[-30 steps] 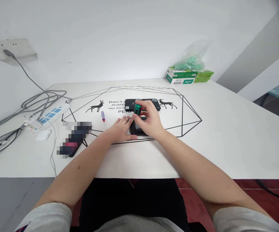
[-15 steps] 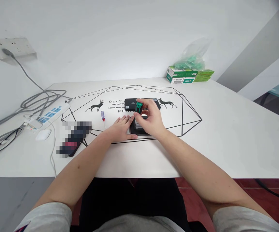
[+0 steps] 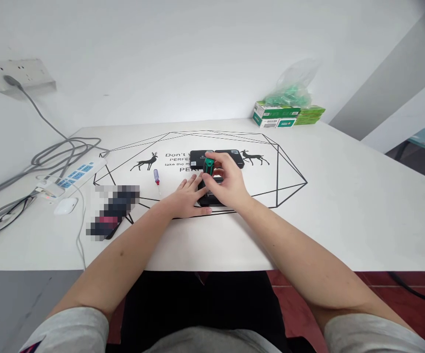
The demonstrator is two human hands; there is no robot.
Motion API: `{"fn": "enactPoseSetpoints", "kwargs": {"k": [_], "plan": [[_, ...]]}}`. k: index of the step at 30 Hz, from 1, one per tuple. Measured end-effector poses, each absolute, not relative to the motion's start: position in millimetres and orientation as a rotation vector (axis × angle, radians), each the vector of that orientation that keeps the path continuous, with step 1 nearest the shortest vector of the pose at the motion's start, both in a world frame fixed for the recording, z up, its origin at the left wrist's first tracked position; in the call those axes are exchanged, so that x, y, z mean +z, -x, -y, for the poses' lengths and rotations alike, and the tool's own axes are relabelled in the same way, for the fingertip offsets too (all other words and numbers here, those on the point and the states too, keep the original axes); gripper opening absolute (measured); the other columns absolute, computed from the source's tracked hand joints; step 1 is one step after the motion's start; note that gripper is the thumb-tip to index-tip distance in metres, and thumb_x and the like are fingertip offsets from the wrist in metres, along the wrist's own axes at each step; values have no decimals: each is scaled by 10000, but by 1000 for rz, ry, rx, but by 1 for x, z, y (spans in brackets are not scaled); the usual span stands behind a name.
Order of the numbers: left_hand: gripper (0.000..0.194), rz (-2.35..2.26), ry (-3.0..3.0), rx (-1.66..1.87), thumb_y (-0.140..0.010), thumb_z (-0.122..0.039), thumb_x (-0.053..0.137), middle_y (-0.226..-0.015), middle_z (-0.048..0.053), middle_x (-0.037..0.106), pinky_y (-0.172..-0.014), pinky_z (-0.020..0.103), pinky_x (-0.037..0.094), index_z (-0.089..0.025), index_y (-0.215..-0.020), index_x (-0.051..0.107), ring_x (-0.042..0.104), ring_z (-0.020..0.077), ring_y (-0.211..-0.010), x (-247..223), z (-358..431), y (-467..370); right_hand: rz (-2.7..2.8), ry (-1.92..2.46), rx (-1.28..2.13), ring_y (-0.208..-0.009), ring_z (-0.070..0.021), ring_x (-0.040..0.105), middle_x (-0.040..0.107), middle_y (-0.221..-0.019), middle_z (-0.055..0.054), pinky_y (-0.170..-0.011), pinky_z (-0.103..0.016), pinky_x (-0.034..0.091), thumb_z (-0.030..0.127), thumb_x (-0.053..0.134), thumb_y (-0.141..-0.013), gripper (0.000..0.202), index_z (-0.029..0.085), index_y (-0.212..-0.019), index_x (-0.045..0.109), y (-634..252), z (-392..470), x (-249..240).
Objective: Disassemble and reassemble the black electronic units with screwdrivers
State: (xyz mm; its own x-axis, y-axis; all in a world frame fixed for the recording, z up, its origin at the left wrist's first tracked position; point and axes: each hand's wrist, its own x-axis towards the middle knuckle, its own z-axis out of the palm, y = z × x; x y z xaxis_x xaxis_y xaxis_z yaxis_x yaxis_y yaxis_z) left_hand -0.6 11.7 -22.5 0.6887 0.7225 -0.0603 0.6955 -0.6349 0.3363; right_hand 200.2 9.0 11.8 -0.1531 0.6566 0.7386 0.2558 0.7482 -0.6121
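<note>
My right hand [image 3: 229, 182] grips a screwdriver [image 3: 208, 167] with a green and black handle, thumb and fingers around it. The handle stands nearly upright over a black rectangular device [image 3: 214, 201] lying on the table. Its tip is mostly hidden, so I cannot tell exactly where it touches. Flat at the device's left side lies my left hand [image 3: 186, 200], fingers stretched and its fingertips against the device's edge. Just behind my hands sit two more black rectangular cases, one on the left [image 3: 198, 160] and one on the right [image 3: 234, 158].
A small screwdriver [image 3: 156, 177] with a purple handle lies to the left. Nearer me is a blurred-out phone-like object [image 3: 119, 211]. At far left are a power strip [image 3: 78, 176], a white earbud case [image 3: 66, 206] and coiled cables. Green boxes [image 3: 277, 115] stand against the wall.
The screwdriver handle has shifted slightly left and down, along with my right hand's fingers. My left hand has edged a little to the right along the device.
</note>
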Motion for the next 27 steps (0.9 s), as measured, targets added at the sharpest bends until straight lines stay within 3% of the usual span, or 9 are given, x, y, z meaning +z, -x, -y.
{"fn": "enactPoseSetpoints", "kwargs": {"k": [6, 12, 15, 20, 24, 27], "plan": [[909, -1123, -2538, 44, -1080, -767, 453, -1892, 97, -56, -1367, 718, 69, -312, -1814, 170, -70, 473, -1727, -20, -10, -1, 1740, 669, 517, -1140, -263, 725, 692, -1341, -92, -901, -477, 690, 253, 623, -958, 451, 322, -1404, 627, -202, -8, 12], [798, -1083, -2565, 25, -1105, -698, 466, -1895, 82, 0, -1366, 722, 84, -345, -1790, 255, 24, 441, -1738, -15, -10, -1, 1711, 745, 346, -982, -247, 655, 642, -1085, -59, -837, -470, 670, 417, 789, -930, 357, 324, -1268, 723, -203, -13, 13], [763, -1092, -2564, -4, -1121, -678, 452, -1896, 87, 5, -1366, 723, 68, -358, -1787, 262, 43, 433, -1739, -13, -10, -2, 1700, 735, 437, -958, -229, 674, 673, -1135, -59, -842, -456, 674, 385, 701, -984, 393, 333, -1371, 661, -203, -12, 11], [763, -1099, -2563, -10, -1129, -670, 447, -1893, 103, 58, -1366, 721, 66, -357, -1795, 245, 55, 429, -1739, -12, -9, -3, 1684, 658, 567, -1168, -253, 718, 700, -1329, -95, -993, -506, 662, 376, 531, -1077, 348, 323, -1406, 631, -203, -10, 10], [745, -1095, -2562, 14, -1123, -675, 455, -1897, 72, 18, -1369, 714, 80, -368, -1780, 287, 39, 435, -1739, -11, -8, -3, 1692, 747, 413, -1007, -255, 683, 674, -1188, -79, -868, -493, 676, 439, 798, -917, 431, 318, -1318, 693, -203, -15, 10], [737, -1095, -2547, 4, -1122, -676, 453, -1898, 63, 10, -1366, 724, 71, -388, -1779, 281, 41, 438, -1738, -11, -8, -3, 1680, 760, 436, -919, -234, 683, 690, -1145, -60, -860, -497, 682, 379, 789, -913, 464, 329, -1357, 663, -203, -16, 8]]}}
